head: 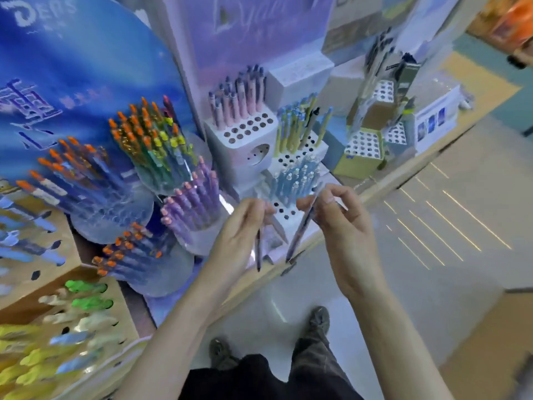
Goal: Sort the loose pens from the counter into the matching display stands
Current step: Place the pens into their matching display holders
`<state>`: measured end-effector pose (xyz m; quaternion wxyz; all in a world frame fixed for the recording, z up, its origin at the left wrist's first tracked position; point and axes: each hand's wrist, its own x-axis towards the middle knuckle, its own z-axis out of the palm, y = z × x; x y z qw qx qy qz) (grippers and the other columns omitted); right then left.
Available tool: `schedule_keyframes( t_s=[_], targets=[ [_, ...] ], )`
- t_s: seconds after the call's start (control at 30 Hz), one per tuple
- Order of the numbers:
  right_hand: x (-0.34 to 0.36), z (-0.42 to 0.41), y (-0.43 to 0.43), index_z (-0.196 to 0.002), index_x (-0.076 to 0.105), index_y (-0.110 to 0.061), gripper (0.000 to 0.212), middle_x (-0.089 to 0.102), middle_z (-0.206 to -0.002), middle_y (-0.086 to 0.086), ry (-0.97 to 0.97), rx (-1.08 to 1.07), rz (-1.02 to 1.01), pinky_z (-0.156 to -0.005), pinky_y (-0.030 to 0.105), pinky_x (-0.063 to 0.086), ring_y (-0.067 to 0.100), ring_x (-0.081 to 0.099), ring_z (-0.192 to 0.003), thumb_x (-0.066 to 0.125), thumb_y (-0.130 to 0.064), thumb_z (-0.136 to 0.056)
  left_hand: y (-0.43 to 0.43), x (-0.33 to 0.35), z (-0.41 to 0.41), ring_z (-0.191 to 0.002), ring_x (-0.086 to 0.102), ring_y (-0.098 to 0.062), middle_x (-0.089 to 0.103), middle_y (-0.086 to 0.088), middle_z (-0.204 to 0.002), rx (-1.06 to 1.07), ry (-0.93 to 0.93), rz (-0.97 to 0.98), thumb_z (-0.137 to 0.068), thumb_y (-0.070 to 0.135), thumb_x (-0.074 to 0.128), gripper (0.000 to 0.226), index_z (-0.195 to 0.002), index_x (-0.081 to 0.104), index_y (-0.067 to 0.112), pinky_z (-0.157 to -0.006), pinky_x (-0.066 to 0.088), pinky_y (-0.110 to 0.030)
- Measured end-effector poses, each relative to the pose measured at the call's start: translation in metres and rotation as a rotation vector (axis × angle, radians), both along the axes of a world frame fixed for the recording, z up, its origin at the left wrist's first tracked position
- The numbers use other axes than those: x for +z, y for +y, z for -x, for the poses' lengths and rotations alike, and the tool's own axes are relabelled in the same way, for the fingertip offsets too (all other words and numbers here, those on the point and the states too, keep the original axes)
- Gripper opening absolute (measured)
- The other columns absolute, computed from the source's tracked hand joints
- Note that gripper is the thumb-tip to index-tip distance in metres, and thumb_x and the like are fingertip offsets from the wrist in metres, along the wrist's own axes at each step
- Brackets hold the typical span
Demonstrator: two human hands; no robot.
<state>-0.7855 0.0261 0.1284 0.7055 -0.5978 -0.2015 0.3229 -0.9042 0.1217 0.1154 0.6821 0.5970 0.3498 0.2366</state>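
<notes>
Two pens hang downward: my left hand (245, 226) pinches the left pen (258, 251), my right hand (341, 216) the right pen (300, 233), near the white stand (284, 211), likely for matching.

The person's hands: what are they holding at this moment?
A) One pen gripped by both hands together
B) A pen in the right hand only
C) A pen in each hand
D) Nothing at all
C: the left hand grips a dark pen pointing down, while the right hand pinches a separate slanted pen.
</notes>
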Motion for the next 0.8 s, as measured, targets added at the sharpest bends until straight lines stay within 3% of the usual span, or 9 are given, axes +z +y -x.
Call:
schedule_keyframes(
  t_s=[0.07,0.13,0.2,0.27,0.37,0.5,0.63,0.73,0.8],
  targets=[
    [-0.004,-0.030,-0.009,-0.094,0.057,-0.017,0.017,0.066,-0.075,-0.003,0.014,-0.041,-0.004,-0.069,0.016,0.047,0.013,0.062,-0.071,0.052,-0.034,-0.094,-0.006,-0.003,-0.031,-0.091,0.060,0.003,0.068,0.014,-0.094,0.007,-0.019,-0.036,-0.085,0.043,0.046,0.027,-0.094,0.064,0.024,-0.081,0.043,-0.013],
    [-0.007,-0.062,-0.016,-0.094,0.055,-0.016,0.016,0.056,-0.069,-0.004,0.034,-0.074,0.019,-0.059,0.017,0.041,0.012,0.048,-0.058,0.047,-0.029,-0.099,-0.012,-0.006,-0.064,-0.087,0.060,0.001,0.068,0.012,-0.093,0.060,-0.019,-0.042,-0.083,0.040,0.051,0.023,-0.093,0.066,0.026,-0.080,0.046,-0.018],
    [-0.013,-0.093,-0.025,-0.091,0.054,-0.015,0.018,0.049,-0.067,-0.005,0.017,-0.084,0.066,-0.052,0.018,0.035,0.010,0.037,-0.054,0.046,-0.028,-0.101,-0.018,-0.009,-0.096,-0.081,0.061,-0.002,0.067,0.012,-0.085,0.127,0.004,-0.055,-0.081,0.040,0.054,0.019,-0.087,0.067,0.027,-0.076,0.051,-0.022],
    [-0.018,-0.122,-0.034,-0.091,0.056,-0.017,0.015,0.046,-0.068,-0.003,-0.011,-0.074,0.099,-0.051,0.018,0.033,0.009,0.036,-0.055,0.050,-0.028,-0.099,-0.024,-0.012,-0.126,-0.076,0.061,-0.005,0.066,0.012,-0.079,0.187,-0.010,-0.047,-0.086,0.031,0.059,0.012,-0.082,0.066,0.022,-0.064,0.051,-0.015],
    [-0.025,-0.166,-0.042,-0.095,0.060,-0.015,0.009,0.045,-0.069,0.003,-0.075,-0.058,0.138,-0.051,0.017,0.035,0.010,0.039,-0.057,0.053,-0.020,-0.098,-0.030,-0.017,-0.165,-0.077,0.061,-0.003,0.068,0.017,-0.078,0.237,-0.017,-0.113,-0.092,0.013,0.060,0.015,-0.078,0.063,0.018,-0.061,0.045,-0.008],
    [-0.031,-0.222,-0.032,-0.098,0.064,-0.010,0.026,0.056,-0.066,-0.008,-0.135,-0.103,0.153,-0.061,0.021,0.045,0.010,0.053,-0.063,0.042,-0.024,-0.103,-0.026,-0.020,-0.204,-0.081,0.062,0.011,0.070,0.024,-0.087,0.329,-0.033,-0.162,-0.090,0.004,0.061,0.018,-0.080,0.064,0.019,-0.066,0.045,-0.006],
    [-0.041,-0.266,-0.006,-0.101,0.060,0.001,0.041,0.054,-0.085,0.018,-0.274,-0.087,0.199,-0.077,0.032,0.042,0.031,0.053,-0.084,0.038,-0.034,-0.103,-0.010,-0.023,-0.237,-0.084,0.063,0.010,0.070,0.022,-0.092,0.424,-0.027,-0.197,-0.090,0.009,0.062,0.019,-0.083,0.067,0.026,-0.072,0.048,-0.009],
    [-0.044,-0.289,0.019,-0.086,0.059,-0.008,0.039,0.042,-0.071,-0.010,-0.350,-0.085,0.259,-0.071,0.022,0.034,0.016,0.043,-0.082,0.037,-0.036,-0.103,0.009,-0.023,-0.259,-0.083,0.064,0.003,0.069,0.016,-0.100,0.453,0.011,-0.229,-0.091,0.014,0.064,0.016,-0.084,0.067,0.028,-0.075,0.049,-0.014],
    [-0.044,-0.302,0.033,-0.073,0.050,-0.019,0.034,0.040,-0.069,-0.011,-0.415,-0.056,0.272,-0.067,0.023,0.032,0.014,0.040,-0.079,0.040,-0.030,-0.103,0.018,-0.023,-0.271,-0.084,0.064,0.000,0.068,0.017,-0.101,0.473,0.045,-0.244,-0.091,0.016,0.063,0.014,-0.086,0.067,0.028,-0.076,0.049,-0.015]
  ],
)
